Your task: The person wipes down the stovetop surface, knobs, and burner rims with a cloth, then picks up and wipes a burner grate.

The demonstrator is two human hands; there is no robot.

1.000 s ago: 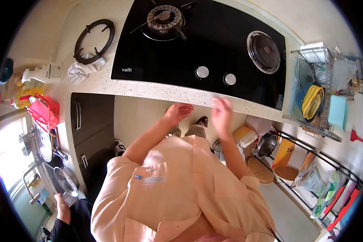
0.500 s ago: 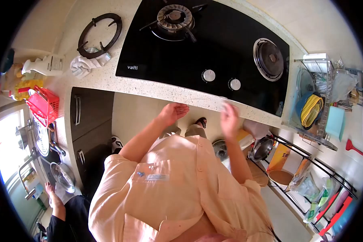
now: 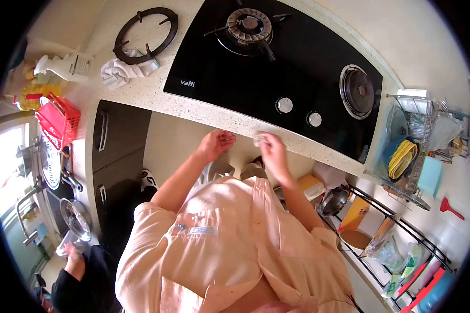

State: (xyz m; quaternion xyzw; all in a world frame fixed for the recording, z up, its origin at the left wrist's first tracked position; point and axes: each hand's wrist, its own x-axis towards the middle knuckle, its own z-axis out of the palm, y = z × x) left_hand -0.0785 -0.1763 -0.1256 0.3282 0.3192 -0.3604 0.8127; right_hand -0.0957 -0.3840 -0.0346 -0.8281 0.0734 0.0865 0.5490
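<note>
**Black cooktop (image 3: pixel 235 78) set ahead, nearer to the right hand (image 3: pixel 271 148)**

The cooktop is seen beyond both hands, its long axis slanted from upper left to lower right in the head view. Its front edge is bordered by a speckled countertop strip (image 3: pixel 214 117). The right hand is held closer to that edge and to the 2 silver knobs (image 3: pixel 284 105); a small pale object (image 3: pixel 257 137), too blurred to be identified, appears pinched at its fingertips, on the side facing the left hand (image 3: pixel 217 145). The left hand is held apart from it, palm turned inward, fingers relaxed, with nothing seen gripped. To the cooktop's left, a crumpled cloth (image 3: pixel 121 74) is overlapped by a black pan ring (image 3: pixel 136 60).
</note>
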